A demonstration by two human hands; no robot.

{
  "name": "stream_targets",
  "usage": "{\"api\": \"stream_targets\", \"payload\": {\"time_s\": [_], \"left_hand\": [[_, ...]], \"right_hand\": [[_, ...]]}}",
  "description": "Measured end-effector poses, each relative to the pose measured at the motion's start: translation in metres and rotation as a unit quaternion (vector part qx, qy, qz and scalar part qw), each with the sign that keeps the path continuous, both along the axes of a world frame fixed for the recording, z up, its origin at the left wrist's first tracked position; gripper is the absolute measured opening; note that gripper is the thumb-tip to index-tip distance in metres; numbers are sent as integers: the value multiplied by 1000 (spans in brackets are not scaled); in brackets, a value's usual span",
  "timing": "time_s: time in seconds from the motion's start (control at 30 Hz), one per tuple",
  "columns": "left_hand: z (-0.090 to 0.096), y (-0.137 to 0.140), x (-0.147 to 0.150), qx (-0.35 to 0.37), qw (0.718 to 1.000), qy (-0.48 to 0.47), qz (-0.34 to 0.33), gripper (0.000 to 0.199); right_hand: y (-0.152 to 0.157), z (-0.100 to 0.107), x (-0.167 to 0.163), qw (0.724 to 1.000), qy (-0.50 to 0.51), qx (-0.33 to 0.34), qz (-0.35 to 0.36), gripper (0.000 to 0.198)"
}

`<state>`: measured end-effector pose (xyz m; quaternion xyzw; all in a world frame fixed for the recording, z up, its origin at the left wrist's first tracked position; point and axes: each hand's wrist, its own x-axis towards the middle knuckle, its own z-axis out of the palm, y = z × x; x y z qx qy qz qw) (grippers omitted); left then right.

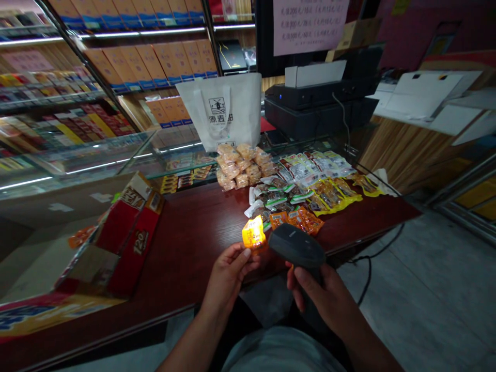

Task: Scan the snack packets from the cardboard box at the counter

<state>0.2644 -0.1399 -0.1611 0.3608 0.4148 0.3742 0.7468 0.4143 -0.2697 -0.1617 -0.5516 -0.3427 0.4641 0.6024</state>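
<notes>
Between thumb and fingers, my left hand (234, 266) pinches a small orange snack packet (253, 233), brightly lit on its face. My right hand (325, 294) is wrapped round the handle of a black barcode scanner (297, 245), whose head points left at the packet. Just beyond the scanner lie several more orange snack packets (304, 219) on the dark red counter (189, 232). Behind them are green-and-white packets (277, 196) and yellow-edged packets (335, 195). A pile of clear-wrapped snacks (244, 166) sits farther back.
An open cardboard box (132, 237) stands on the left, an orange packet inside. A white tote bag (232, 111) rises behind the snacks. At the back right are a black cash drawer (318, 116) and monitor. A cable (366, 281) hangs off the right edge.
</notes>
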Motion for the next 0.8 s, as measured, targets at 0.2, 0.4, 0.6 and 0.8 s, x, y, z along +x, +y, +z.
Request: {"api": "stream_targets", "payload": {"time_s": [0.2, 0.4, 0.6, 0.8], "left_hand": [[-4, 2, 9, 6, 1000, 4, -21, 39], [-8, 2, 17, 0, 1000, 9, -30, 34], [-1, 21, 42, -53, 997, 19, -47, 13], [6, 53, 76, -75, 993, 56, -71, 12]], "right_hand": [[-10, 0, 7, 1000, 5, 5, -27, 43], [-14, 5, 10, 998, 20, 21, -48, 43], [-16, 5, 30, 987, 68, 27, -145, 42], [-25, 3, 40, 981, 76, 19, -178, 43]]}}
